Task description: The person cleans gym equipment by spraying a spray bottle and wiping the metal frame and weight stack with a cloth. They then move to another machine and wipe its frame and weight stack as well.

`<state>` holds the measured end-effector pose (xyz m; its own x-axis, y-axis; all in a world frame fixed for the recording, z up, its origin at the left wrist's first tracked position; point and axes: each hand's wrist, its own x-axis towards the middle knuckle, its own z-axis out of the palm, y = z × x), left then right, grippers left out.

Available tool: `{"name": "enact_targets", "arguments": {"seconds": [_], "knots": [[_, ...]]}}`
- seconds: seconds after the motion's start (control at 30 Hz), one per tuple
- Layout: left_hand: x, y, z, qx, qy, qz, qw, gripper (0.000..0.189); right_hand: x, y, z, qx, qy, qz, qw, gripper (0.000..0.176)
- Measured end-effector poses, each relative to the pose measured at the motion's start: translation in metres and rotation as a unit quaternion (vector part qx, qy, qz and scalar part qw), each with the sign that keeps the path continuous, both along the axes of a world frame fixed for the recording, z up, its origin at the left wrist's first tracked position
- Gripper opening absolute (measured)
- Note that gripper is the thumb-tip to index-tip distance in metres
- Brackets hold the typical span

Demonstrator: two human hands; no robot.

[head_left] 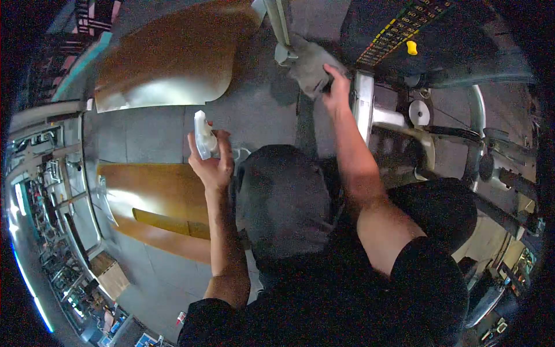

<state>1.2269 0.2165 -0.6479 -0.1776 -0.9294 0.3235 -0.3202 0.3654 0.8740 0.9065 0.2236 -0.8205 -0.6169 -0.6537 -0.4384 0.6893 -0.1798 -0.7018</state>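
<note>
My left hand (pixel 213 166) is wrapped round a white spray bottle (pixel 202 134), its head pointing forward, over the grey tiled floor. Ahead and to the right, my right hand (pixel 337 91) grips a crumpled grey cloth (pixel 309 65). The cloth bunches out in front of my fingers, close to the foot of a light metal post (pixel 278 23). Part of the cloth is hidden under my palm. Just right of my right wrist stands a silver upright (pixel 363 107) of a metal frame.
Brown sheets (pixel 167 55) lie on the floor ahead, with another brown sheet (pixel 156 194) to the left. A black panel with a number chart (pixel 399 34) and a yellow knob (pixel 411 48) is at upper right. Beside the frame sits a round pulley (pixel 420 113).
</note>
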Motion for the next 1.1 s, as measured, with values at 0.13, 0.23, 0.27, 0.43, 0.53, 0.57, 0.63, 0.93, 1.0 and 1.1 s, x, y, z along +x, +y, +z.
{"name": "enact_targets", "arguments": {"seconds": [0.13, 0.23, 0.27, 0.43, 0.53, 0.57, 0.63, 0.93, 1.0, 1.1], "knots": [[0.012, -0.003, -0.037, 0.024, -0.043, -0.037, 0.998, 0.053, -0.003, -0.034, -0.001, 0.200, 0.412, -0.021, 0.889, 0.027], [-0.005, 0.011, -0.049, 0.106, -0.031, 0.028, 0.993, 0.052, 0.020, -0.089, -0.042, 0.244, 0.573, 0.123, 0.772, 0.044], [-0.012, 0.015, -0.049, 0.110, -0.033, 0.028, 0.993, 0.052, 0.043, -0.099, -0.057, 0.160, 0.633, 0.079, 0.753, 0.058], [-0.007, 0.031, -0.042, 0.103, 0.020, 0.061, 0.993, 0.033, 0.033, -0.078, -0.063, 0.303, 0.698, 0.229, 0.607, 0.061], [0.002, 0.020, -0.037, 0.099, -0.013, 0.057, 0.993, 0.037, 0.032, -0.083, -0.065, 0.252, 0.672, 0.103, 0.689, 0.057], [0.002, 0.020, -0.036, 0.122, 0.013, 0.062, 0.990, 0.038, 0.031, -0.089, -0.064, 0.224, 0.612, 0.188, 0.735, 0.056], [0.008, 0.019, -0.037, 0.151, -0.011, 0.072, 0.986, 0.038, 0.064, -0.124, -0.061, 0.219, 0.672, 0.086, 0.702, 0.048], [-0.006, 0.021, -0.028, 0.127, -0.018, 0.093, 0.987, 0.036, 0.000, -0.101, -0.094, 0.276, 0.629, 0.180, 0.704, 0.069], [-0.009, 0.021, -0.026, 0.121, 0.007, 0.075, 0.990, 0.036, -0.019, -0.116, -0.102, 0.238, 0.684, 0.120, 0.679, 0.061], [-0.006, 0.022, -0.032, 0.134, 0.047, 0.052, 0.988, 0.039, -0.044, -0.143, -0.101, 0.091, 0.704, 0.110, 0.696, 0.054]]}}
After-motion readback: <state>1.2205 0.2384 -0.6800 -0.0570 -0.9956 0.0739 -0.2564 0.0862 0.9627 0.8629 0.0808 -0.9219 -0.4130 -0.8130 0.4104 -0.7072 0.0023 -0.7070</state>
